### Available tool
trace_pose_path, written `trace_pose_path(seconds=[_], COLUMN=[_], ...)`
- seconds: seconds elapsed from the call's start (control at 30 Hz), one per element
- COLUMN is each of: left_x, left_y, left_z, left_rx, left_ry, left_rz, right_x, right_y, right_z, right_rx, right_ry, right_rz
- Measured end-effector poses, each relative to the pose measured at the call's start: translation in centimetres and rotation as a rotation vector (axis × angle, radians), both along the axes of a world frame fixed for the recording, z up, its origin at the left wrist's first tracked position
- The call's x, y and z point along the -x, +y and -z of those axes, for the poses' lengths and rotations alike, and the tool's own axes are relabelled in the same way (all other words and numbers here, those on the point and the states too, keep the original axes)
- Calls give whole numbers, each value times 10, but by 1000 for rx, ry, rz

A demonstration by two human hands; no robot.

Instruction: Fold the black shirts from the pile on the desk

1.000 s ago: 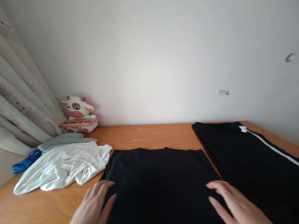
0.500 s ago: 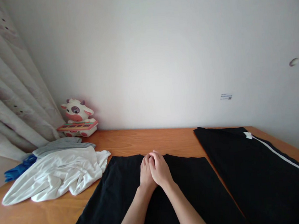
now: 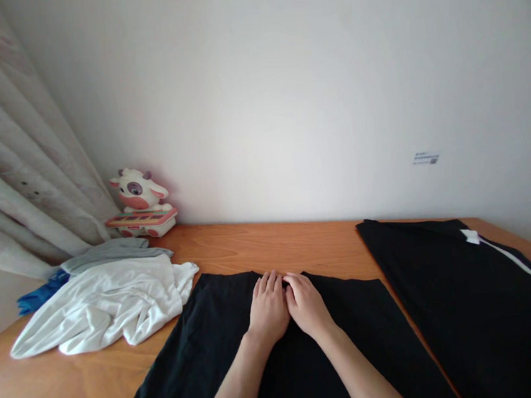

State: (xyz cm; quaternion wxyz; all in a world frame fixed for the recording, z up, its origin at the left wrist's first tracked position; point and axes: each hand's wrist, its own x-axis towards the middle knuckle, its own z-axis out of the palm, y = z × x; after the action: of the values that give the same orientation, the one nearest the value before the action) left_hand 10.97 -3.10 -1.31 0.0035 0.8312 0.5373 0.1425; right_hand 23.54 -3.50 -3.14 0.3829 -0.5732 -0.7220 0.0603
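Note:
Two hands lie side by side on a black cloth garment (image 3: 205,355), near its far edge. My left hand (image 3: 269,308) rests palm down with its fingers stretched out over the cloth. Just to its right, my right hand (image 3: 307,304) lies palm down, its fingers loosely bent and their tips beside the left fingers. Nothing shows in either hand, though the palms are hidden. The garment is spread flat, and its near end runs out of view.
To the right lies another black garment (image 3: 424,290) with a white stripe. A crumpled white garment (image 3: 111,304), a grey cloth (image 3: 111,256) and a blue cloth (image 3: 44,291) lie left. Behind them a cow toy (image 3: 141,204) stands on the wooden table (image 3: 274,239) by the wall.
My hands were overlapping, with the right one partly over the left. Now they have parted and lie side by side, the right one farther right. The view has shifted slightly.

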Motion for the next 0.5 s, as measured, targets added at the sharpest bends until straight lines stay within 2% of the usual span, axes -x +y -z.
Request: trace_pose_path(seconds=[0.13,0.27,0.5], left_x=[-3,-3,1], left_y=[-2,-2,-4], left_z=[-6,-5,0], left_rx=[18,-1,12], left_ry=[26,52,61], left_rz=[5,-20,-320], right_x=[-6,-3,-4], right_y=[-5,-10,-16], right_z=[4,-1,-9], right_rx=[-6,54,111], right_ry=[-94,-143,-181], right_rz=[0,23,41])
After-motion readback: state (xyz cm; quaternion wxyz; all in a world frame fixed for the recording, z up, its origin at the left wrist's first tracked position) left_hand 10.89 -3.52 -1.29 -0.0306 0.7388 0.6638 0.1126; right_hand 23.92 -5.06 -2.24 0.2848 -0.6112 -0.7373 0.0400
